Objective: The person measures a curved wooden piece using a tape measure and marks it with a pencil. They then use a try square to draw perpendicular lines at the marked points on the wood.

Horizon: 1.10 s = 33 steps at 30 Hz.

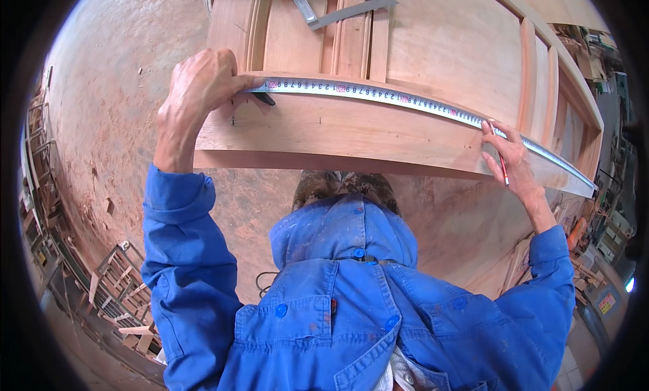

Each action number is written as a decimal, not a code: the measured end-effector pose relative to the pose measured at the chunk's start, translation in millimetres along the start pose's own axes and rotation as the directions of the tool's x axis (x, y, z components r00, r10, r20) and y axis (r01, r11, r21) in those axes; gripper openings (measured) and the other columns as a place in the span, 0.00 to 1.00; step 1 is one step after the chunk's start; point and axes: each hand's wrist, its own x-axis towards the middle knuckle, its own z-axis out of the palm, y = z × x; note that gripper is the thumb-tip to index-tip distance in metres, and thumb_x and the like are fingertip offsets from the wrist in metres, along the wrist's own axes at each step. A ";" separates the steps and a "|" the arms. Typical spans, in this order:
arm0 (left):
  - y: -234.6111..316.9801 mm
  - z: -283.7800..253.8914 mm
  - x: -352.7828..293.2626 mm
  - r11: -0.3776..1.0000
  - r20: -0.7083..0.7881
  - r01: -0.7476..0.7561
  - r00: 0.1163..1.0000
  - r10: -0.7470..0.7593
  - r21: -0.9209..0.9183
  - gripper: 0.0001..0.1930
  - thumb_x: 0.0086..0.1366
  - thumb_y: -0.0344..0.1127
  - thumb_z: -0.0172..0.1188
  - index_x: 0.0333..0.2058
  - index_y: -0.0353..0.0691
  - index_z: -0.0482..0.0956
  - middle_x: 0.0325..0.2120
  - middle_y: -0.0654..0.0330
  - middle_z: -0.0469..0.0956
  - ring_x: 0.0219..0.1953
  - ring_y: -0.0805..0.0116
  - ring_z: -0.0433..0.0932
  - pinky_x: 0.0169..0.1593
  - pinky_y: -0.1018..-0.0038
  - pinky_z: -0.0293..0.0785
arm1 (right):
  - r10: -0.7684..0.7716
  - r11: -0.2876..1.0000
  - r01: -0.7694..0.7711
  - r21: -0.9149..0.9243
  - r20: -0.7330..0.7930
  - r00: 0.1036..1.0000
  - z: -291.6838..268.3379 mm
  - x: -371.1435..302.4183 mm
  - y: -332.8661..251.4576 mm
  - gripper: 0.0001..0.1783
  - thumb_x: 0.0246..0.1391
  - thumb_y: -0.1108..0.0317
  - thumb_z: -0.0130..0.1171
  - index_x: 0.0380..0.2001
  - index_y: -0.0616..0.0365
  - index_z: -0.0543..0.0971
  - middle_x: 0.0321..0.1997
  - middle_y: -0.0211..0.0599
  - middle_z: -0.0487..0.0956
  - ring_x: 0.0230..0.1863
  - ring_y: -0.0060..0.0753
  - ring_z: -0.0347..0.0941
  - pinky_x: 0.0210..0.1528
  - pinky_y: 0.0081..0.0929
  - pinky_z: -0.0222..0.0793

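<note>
A steel tape measure (378, 91) is stretched along a long wooden board (351, 131), running from upper left to the board's far right end. My left hand (196, 87) is closed at its left end, thumb laid along the blade; whether the case sits in the palm is hidden. A small black piece (265, 99) pokes out under the blade beside that thumb. Toward the right, my right hand (512, 158) holds a red pencil (503, 169) between its fingers, and its fingertips touch the blade at the board's edge. Small dark marks show on the board's left part.
A metal square (351, 12) lies on the wooden panel frame (453, 46) beyond the board. Wood offcuts (125, 289) and racks stand on the floor at left. More timber and a grey machine (605, 306) are at right. The dusty floor (115, 134) shows around.
</note>
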 end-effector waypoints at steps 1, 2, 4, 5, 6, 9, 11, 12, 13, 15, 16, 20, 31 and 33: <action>1.5 -0.4 1.0 1.000 -0.012 0.001 1.000 0.000 0.024 0.29 0.60 0.60 0.69 0.18 0.37 0.86 0.14 0.53 0.79 0.20 0.56 0.80 0.29 0.61 0.74 | 0.002 1.000 -0.002 0.000 0.001 1.000 1.0 -0.8 1.4 0.18 0.49 0.78 0.67 0.45 0.61 0.78 0.65 0.42 0.80 0.71 0.52 0.68 0.72 0.48 0.66; 5.3 -1.3 1.8 0.999 -0.023 0.002 1.000 -0.001 0.048 0.28 0.60 0.61 0.69 0.18 0.38 0.86 0.14 0.54 0.79 0.20 0.57 0.81 0.29 0.61 0.74 | 0.004 1.000 -0.004 0.000 0.001 1.000 2.1 -1.0 2.1 0.18 0.49 0.78 0.67 0.45 0.61 0.78 0.65 0.42 0.80 0.71 0.52 0.68 0.71 0.47 0.66; 8.0 -3.2 4.7 0.998 0.012 0.012 1.000 -0.013 0.068 0.28 0.60 0.61 0.70 0.17 0.39 0.86 0.14 0.55 0.80 0.21 0.58 0.81 0.29 0.62 0.75 | 0.005 1.000 -0.005 -0.004 0.006 1.000 1.6 -1.0 0.5 0.18 0.49 0.78 0.67 0.45 0.61 0.78 0.65 0.42 0.80 0.71 0.53 0.68 0.72 0.47 0.66; 7.9 -4.5 7.8 0.998 0.059 0.021 0.998 -0.025 0.065 0.28 0.60 0.61 0.70 0.17 0.40 0.86 0.14 0.56 0.80 0.21 0.59 0.81 0.29 0.63 0.75 | 0.004 1.000 -0.004 -0.007 0.010 1.000 0.5 -0.7 0.3 0.18 0.48 0.79 0.67 0.45 0.61 0.78 0.65 0.42 0.80 0.71 0.53 0.68 0.72 0.47 0.66; 7.9 -5.7 10.3 0.998 0.106 0.030 0.994 -0.036 0.062 0.27 0.60 0.61 0.70 0.17 0.41 0.86 0.14 0.57 0.80 0.21 0.60 0.81 0.29 0.63 0.75 | 0.009 1.000 -0.009 0.010 0.015 1.000 -0.7 0.3 2.3 0.19 0.50 0.78 0.66 0.47 0.60 0.78 0.65 0.43 0.80 0.71 0.53 0.68 0.72 0.47 0.66; 4.9 -5.9 13.7 0.998 0.146 0.004 0.989 -0.013 0.065 0.27 0.60 0.61 0.70 0.18 0.41 0.86 0.14 0.59 0.80 0.21 0.62 0.82 0.29 0.64 0.75 | 0.059 0.994 -0.061 0.093 0.026 0.998 -4.6 3.0 7.0 0.23 0.53 0.78 0.65 0.54 0.59 0.79 0.65 0.46 0.80 0.70 0.53 0.70 0.72 0.45 0.66; 8.0 -8.1 11.9 0.998 0.150 0.009 0.989 -0.020 0.069 0.27 0.60 0.60 0.70 0.18 0.41 0.86 0.14 0.59 0.80 0.21 0.61 0.82 0.29 0.64 0.75 | 0.135 0.972 -0.137 0.190 0.026 0.991 -12.3 8.4 7.3 0.26 0.55 0.77 0.64 0.59 0.58 0.79 0.64 0.49 0.80 0.69 0.54 0.71 0.72 0.44 0.66; 7.7 -9.1 11.3 0.998 0.151 0.013 0.988 -0.024 0.069 0.26 0.60 0.60 0.70 0.19 0.40 0.86 0.14 0.59 0.80 0.20 0.61 0.81 0.29 0.64 0.75 | 0.089 0.991 -0.083 0.108 -0.057 0.994 -15.7 16.7 3.6 0.25 0.65 0.73 0.59 0.65 0.59 0.76 0.59 0.49 0.83 0.66 0.48 0.75 0.71 0.39 0.67; 8.6 -9.7 11.7 0.999 0.153 0.011 0.988 -0.018 0.048 0.27 0.60 0.60 0.70 0.19 0.40 0.86 0.15 0.58 0.80 0.21 0.61 0.82 0.29 0.64 0.75 | 0.188 0.950 -0.146 0.275 -0.132 0.973 -16.3 25.1 -8.2 0.23 0.67 0.71 0.56 0.65 0.60 0.76 0.58 0.48 0.84 0.65 0.46 0.76 0.70 0.39 0.67; 11.8 -10.1 16.7 1.000 0.154 0.003 0.988 -0.005 0.015 0.27 0.60 0.61 0.70 0.19 0.39 0.85 0.15 0.57 0.81 0.21 0.60 0.82 0.29 0.64 0.75 | 0.414 0.775 -0.210 0.596 -0.228 0.881 -7.7 49.7 -41.9 0.21 0.73 0.68 0.51 0.65 0.62 0.75 0.54 0.45 0.85 0.62 0.40 0.79 0.69 0.37 0.68; 10.5 -8.9 16.6 1.000 0.131 0.006 0.991 -0.010 0.028 0.28 0.60 0.61 0.70 0.19 0.39 0.85 0.15 0.56 0.80 0.21 0.60 0.82 0.29 0.64 0.75 | 0.414 0.672 -0.155 0.724 -0.195 0.889 -5.2 68.3 -64.0 0.23 0.78 0.61 0.44 0.65 0.64 0.74 0.51 0.42 0.86 0.56 0.33 0.81 0.66 0.33 0.71; 11.1 -4.0 18.7 0.998 0.135 0.046 0.990 -0.051 0.041 0.29 0.59 0.61 0.70 0.19 0.37 0.85 0.15 0.55 0.79 0.20 0.59 0.80 0.28 0.62 0.73 | 0.286 0.493 0.021 0.870 -0.184 0.940 40.4 153.1 -138.7 0.21 0.76 0.55 0.51 0.54 0.59 0.84 0.48 0.36 0.86 0.50 0.29 0.81 0.57 0.30 0.78; 18.6 3.3 28.5 0.998 0.068 -0.031 0.997 0.028 0.049 0.27 0.60 0.58 0.71 0.19 0.36 0.85 0.12 0.54 0.75 0.15 0.60 0.74 0.25 0.64 0.70 | 0.419 0.378 0.015 0.926 -0.186 0.889 87.0 220.7 -166.1 0.10 0.63 0.66 0.64 0.37 0.64 0.83 0.26 0.26 0.82 0.30 0.14 0.75 0.33 0.20 0.71; 22.4 0.5 26.4 0.996 0.063 -0.055 0.997 0.051 0.073 0.27 0.61 0.57 0.71 0.19 0.36 0.86 0.12 0.53 0.75 0.15 0.59 0.74 0.25 0.63 0.70 | 0.399 0.401 -0.014 0.916 -0.162 0.903 85.9 221.2 -156.9 0.10 0.62 0.67 0.64 0.35 0.64 0.83 0.24 0.26 0.81 0.28 0.14 0.75 0.32 0.19 0.70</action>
